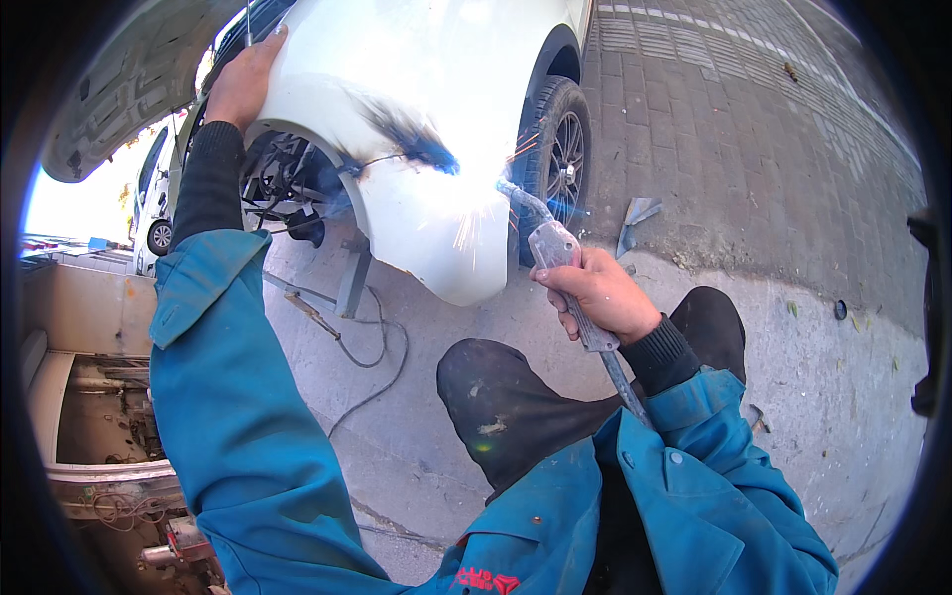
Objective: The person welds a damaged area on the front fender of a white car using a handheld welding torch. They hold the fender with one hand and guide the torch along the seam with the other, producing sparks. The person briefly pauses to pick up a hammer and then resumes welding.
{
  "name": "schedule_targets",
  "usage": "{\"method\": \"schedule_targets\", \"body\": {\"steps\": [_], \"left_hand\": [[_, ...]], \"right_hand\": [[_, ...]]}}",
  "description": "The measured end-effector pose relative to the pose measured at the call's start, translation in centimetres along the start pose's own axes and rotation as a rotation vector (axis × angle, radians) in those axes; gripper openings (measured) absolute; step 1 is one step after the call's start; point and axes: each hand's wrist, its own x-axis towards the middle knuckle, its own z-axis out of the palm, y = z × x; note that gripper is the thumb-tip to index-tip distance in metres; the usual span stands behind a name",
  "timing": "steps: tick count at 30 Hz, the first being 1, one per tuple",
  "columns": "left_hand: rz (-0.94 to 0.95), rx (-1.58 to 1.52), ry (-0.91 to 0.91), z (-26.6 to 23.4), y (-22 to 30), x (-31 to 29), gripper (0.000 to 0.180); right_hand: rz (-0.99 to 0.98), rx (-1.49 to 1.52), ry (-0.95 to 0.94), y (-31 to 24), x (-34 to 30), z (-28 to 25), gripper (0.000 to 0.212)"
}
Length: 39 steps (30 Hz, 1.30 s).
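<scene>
My right hand [613, 293] is wrapped around the handle of a welding torch [555, 246], whose bent neck reaches up to a white car body panel [436, 248]. A bright arc burns at the torch tip, and orange sparks fly off it. Black scorching [402, 134] spreads over the panel left of the arc, with a thin dark line below it. At the upper left, my left hand [243, 84] grips the panel's upper edge, fingers lying over the rim; its underside is hidden.
Right of the arc stands a car wheel [565, 149]. An opening with exposed parts [297, 183] lies left of the panel, under a raised hood [119, 79]. A cable [402, 347] with a clamp-like end [307, 309], a metal scrap [637, 218] and a hammer [760, 418] lie on the ground.
</scene>
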Motion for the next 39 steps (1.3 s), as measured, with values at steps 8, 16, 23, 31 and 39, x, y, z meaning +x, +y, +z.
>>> {"method": "schedule_targets", "body": {"steps": [8, 16, 23, 31, 39], "left_hand": [[0.028, 0.032, 0.014, 0.1, 0.3, -0.4, 0.076], [0.035, 0.053, 0.019, 0.0, 0.7, -0.7, 0.074], [0.022, 0.035, 0.017, 0.1, 0.3, -0.3, 0.077], [-0.003, 0.001, 0.016, 0.1, 0.1, -0.1, 0.080], [-0.014, -0.021, -0.005, 0.0, -0.4, 0.4, 0.081]], "right_hand": [[0.004, -0.004, -0.004, 0.0, 0.0, -0.1, 0.030], [0.015, -0.015, 0.015, 0.0, 0.0, -0.1, 0.027], [-0.003, -0.006, 0.009, 0.2, 0.1, -0.1, 0.021], [0.004, -0.008, 0.001, 0.2, 0.1, -0.2, 0.021], [0.000, 0.001, -0.004, 0.1, -0.1, -0.2, 0.029]]}}
